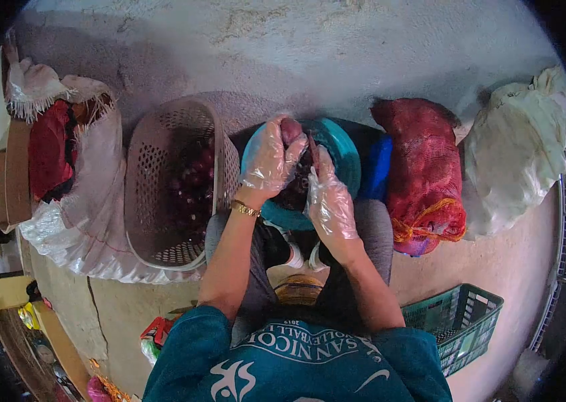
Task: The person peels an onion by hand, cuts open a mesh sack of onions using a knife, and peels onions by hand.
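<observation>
My left hand (pixel 268 159), in a clear plastic glove, is closed around a red onion (pixel 290 130) above a teal basin (pixel 348 161). My right hand (pixel 331 201), gloved the same way, is closed on a narrow, reddish-brown thing that looks like a small knife (pixel 314 153); its tip points up beside the left fingers. Dark peelings or onions (pixel 294 195) lie in the basin beneath both hands, partly hidden by them. Left of the basin, a beige plastic basket (pixel 141 164) holds several red onions (pixel 196 174).
A red mesh sack (pixel 425 167) and a whitish sack (pixel 514 161) stand to the right, with something blue (pixel 380 167) beside the basin. At far left is a white woven sack (pixel 99 181). A green crate (pixel 460 328) sits at lower right. Behind runs a wall (pixel 310 53).
</observation>
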`<state>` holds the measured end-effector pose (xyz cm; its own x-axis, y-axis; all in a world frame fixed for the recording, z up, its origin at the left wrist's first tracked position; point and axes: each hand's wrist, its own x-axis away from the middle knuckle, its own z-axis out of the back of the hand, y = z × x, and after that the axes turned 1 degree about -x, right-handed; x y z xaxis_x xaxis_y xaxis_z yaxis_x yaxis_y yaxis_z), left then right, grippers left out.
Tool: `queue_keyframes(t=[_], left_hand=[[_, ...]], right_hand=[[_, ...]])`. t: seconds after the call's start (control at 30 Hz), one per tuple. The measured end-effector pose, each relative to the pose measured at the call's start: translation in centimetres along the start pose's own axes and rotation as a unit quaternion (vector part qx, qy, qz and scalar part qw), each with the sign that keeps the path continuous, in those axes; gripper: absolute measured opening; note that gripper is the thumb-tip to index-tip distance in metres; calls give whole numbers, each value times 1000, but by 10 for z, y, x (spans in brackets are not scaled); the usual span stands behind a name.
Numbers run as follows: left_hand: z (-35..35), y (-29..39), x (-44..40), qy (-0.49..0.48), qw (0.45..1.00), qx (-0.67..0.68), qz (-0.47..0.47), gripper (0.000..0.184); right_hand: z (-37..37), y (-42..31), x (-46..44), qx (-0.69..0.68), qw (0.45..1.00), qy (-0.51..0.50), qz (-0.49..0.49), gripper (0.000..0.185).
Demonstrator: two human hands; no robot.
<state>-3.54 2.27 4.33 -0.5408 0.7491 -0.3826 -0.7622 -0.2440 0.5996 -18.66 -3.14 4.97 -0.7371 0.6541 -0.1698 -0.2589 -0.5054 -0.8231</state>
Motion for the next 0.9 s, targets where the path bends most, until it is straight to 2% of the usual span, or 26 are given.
queue_keyframes(t=[0.13,0.2,0.27,0.33,0.37,0.43,0.47,0.53,0.57,0.6,0.67,0.77,0.83,0.87,0.9], left_hand=[[-2,6,-1,-18,999,43,26,51],[-2,5,-4,-8,998,44,33,49],[-7,-2,-2,-10,999,41,26,54],[-9,1,-1,7,1000,16,13,47],[-11,1,-1,6,1000,16,14,47],[-10,8,-3,10,997,65,38,47],[-11,7,-2,9,997,66,37,47],[-9,4,-3,39,998,40,11,46],[-8,3,-3,40,998,41,10,46],[-6,5,-3,17,998,45,27,47],[-3,9,-4,-6,998,50,46,47],[-6,10,-3,5,993,92,79,48],[-2,3,-2,-23,996,45,73,59],[-3,1,-2,-21,996,44,74,59],[-4,5,-3,-33,991,93,94,60]], right_hand=[[-1,2,-5,-39,996,49,66,46],[3,-9,-9,-6,1000,17,-3,47],[-3,0,-4,-24,1000,-3,-17,47],[-6,3,-1,-127,984,83,93,44],[-6,4,-3,-127,984,82,92,44],[0,2,-8,-3,999,32,34,43],[-3,5,-6,-2,999,33,33,43],[-8,7,-5,-97,995,14,-9,45],[-5,7,-1,-13,1000,8,3,45],[-5,8,-1,-12,1000,7,3,45],[-5,10,-2,-56,995,50,67,46],[-6,6,-10,6,999,21,26,50],[-7,9,0,13,1000,8,13,51],[-8,12,4,20,1000,-8,0,52],[-8,11,1,-11,994,57,88,52]])
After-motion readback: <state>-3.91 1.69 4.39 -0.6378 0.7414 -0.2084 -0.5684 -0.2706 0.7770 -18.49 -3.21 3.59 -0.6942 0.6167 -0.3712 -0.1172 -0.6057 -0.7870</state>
